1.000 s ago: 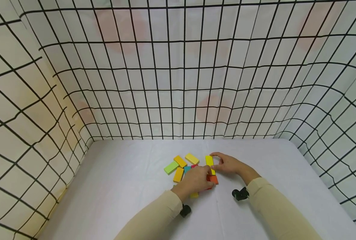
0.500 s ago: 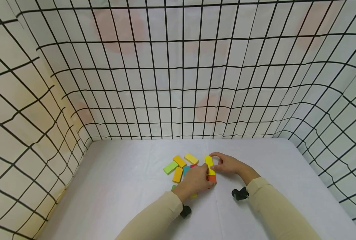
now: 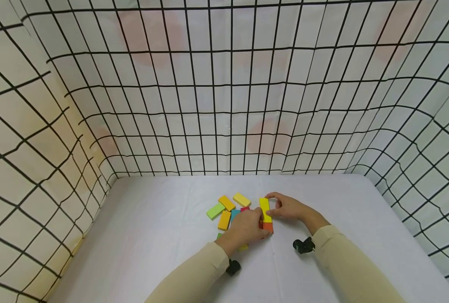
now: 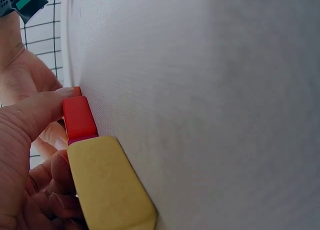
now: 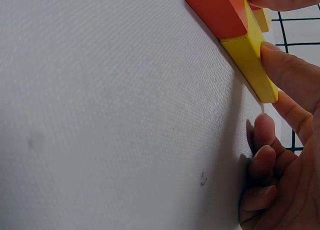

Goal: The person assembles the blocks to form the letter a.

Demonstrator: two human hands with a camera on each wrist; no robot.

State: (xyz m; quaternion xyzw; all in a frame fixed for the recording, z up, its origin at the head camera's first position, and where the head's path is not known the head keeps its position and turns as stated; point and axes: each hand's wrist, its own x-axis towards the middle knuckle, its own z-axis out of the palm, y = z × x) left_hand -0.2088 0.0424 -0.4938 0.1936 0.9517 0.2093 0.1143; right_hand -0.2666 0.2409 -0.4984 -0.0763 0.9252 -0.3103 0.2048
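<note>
My right hand pinches a yellow block, its thumb on the near side and a finger at the far end. End to end with it lies an orange block; in the right wrist view the yellow block touches the orange block. My left hand reaches over the pile, its thumb and curled forefinger holding the orange block. In the left wrist view, a red block and a pale yellow block lie beside its fingers. Part of the pile is hidden under this hand.
Left of the hands lie a light green block, two amber blocks, a pale yellow block and a partly covered blue block. A white cloth covers the table. Black wire grid stands around it.
The orange block has shifted slightly left and now lines up with the yellow block's near end. Both hands have stayed almost in place.
</note>
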